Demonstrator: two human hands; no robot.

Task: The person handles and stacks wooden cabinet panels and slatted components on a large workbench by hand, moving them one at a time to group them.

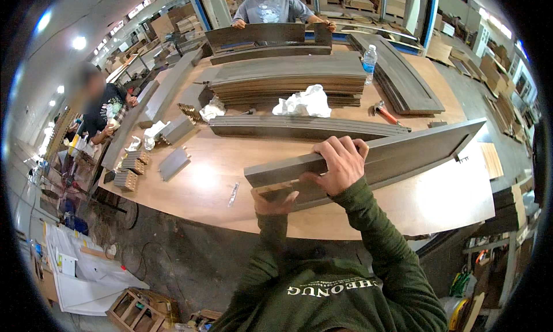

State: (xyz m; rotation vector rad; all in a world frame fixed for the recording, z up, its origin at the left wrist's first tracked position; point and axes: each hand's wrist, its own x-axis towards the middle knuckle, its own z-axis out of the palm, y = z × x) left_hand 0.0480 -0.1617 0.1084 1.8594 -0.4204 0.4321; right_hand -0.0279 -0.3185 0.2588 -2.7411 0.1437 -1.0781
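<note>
A long dark grey-brown framed wooden panel [403,159] stands tilted on its edge near the front of the table, its far end to the right. My right hand [341,166] is closed over its upper edge, fingers on the far side and thumb toward me. At the lower left end, my left hand [275,202] grips the panel from below, thumb up against its face; its other fingers are mostly hidden. Between the hands a strip of bare, lighter wood [269,189] shows at this end. Just behind the panel lies a stack of long dark boards [299,128].
The wooden table [201,188] also holds stacked panels [282,72], crumpled white paper [303,103], a red-handled hammer [387,113], a water bottle [369,63] and small grooved blocks [133,162]. One co-worker [271,9] holds a panel across the table; another [103,110] stands left.
</note>
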